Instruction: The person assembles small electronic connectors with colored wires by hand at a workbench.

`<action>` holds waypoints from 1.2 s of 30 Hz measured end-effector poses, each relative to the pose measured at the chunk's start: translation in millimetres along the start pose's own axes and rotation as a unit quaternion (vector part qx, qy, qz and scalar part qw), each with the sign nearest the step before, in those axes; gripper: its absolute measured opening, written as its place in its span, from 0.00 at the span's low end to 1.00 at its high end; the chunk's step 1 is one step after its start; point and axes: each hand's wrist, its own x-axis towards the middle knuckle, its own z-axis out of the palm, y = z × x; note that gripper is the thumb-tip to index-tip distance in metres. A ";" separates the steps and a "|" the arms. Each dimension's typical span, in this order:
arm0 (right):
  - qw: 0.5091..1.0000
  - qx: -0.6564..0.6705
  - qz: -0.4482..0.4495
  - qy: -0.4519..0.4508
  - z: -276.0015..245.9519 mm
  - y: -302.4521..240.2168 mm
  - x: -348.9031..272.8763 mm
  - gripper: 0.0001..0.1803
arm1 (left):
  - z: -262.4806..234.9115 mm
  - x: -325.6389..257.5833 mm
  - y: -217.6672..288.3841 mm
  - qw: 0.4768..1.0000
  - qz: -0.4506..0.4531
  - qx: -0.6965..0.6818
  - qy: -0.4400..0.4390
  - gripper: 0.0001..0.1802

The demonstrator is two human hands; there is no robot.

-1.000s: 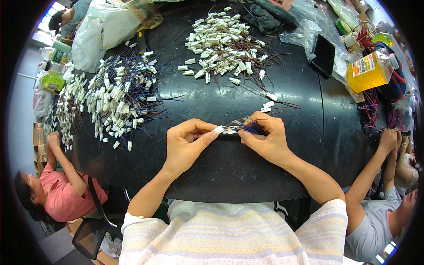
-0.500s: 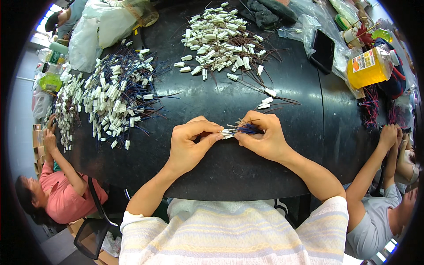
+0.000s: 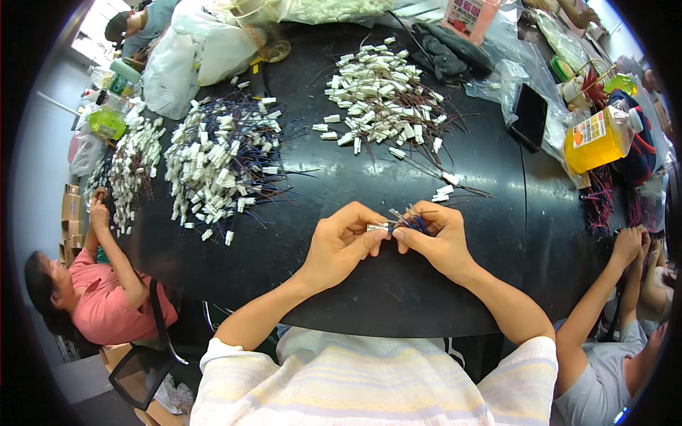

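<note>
My left hand point(image 3: 339, 245) is closed in a pinch on a small white connector point(image 3: 377, 227). My right hand point(image 3: 444, 241) is closed round a bundle of dark blue wires point(image 3: 418, 225) with bare-looking tips, its fingertips up against those of my left hand. Both hands are above the near part of the black table point(image 3: 398, 305). Just beyond my right hand lie a few white connectors on brown wires point(image 3: 444, 192). Further off is a heap of white connectors with brown wires point(image 3: 387, 92). To the left spreads a larger heap of white connectors with blue wires point(image 3: 220, 160).
A black phone point(image 3: 530, 117) and a bottle of yellow liquid point(image 3: 600, 140) lie at the right. Plastic bags point(image 3: 174, 74) stand at the far left. A co-worker in pink point(image 3: 117, 302) sits at the left, another in grey point(image 3: 600, 355) at the right.
My left hand has moved right, and its fingertips now meet my right hand's at the connector and wires. The whole view has shifted a little.
</note>
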 end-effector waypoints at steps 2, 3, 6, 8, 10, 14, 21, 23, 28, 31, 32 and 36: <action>1.000 0.002 0.004 0.008 -1.5 -5.1 2.2 0.04 | -3.2 -2.8 5.0 0.999 0.020 0.019 0.028 0.06; 1.000 0.005 0.013 0.021 -3.3 -7.9 2.8 0.04 | -5.0 -4.1 7.9 0.997 0.035 0.033 0.053 0.05; 0.991 0.093 0.006 0.092 -18.1 -7.6 6.3 0.05 | -27.2 -8.0 37.8 0.956 0.107 0.215 0.170 0.03; 0.975 0.157 -0.041 0.149 -36.8 -15.4 9.3 0.05 | -54.0 -5.8 61.6 0.887 0.167 0.331 0.275 0.03; 0.961 0.195 -0.095 0.173 -46.3 -23.0 16.6 0.04 | -93.0 -11.6 87.6 0.733 0.215 0.564 0.314 0.11; 0.948 0.210 -0.111 0.211 -55.8 -21.0 18.8 0.04 | -68.2 20.2 78.0 0.665 0.288 0.641 0.254 0.16; 0.969 0.135 -0.087 0.187 -36.4 -8.6 17.3 0.02 | 23.6 53.9 -6.5 0.824 0.267 0.496 -0.055 0.13; 0.980 0.025 -0.088 0.178 -28.0 -6.7 12.5 0.02 | 17.4 48.9 -10.2 0.821 0.268 0.502 -0.039 0.12; 0.977 -0.160 -0.088 0.108 -19.4 -1.1 1.3 0.04 | -8.9 32.8 -0.6 0.994 -0.101 0.038 -0.024 0.09; 0.972 -0.191 -0.117 0.069 -17.9 2.1 3.1 0.04 | -13.4 23.8 2.8 0.991 -0.128 -0.041 -0.013 0.10; 0.972 -0.191 -0.115 0.069 -17.5 3.1 4.0 0.04 | -15.7 22.7 2.1 0.991 -0.130 -0.042 -0.013 0.10; 0.974 -0.184 -0.107 0.073 -15.0 3.7 5.1 0.04 | -18.1 19.9 -1.0 0.992 -0.115 -0.042 -0.016 0.10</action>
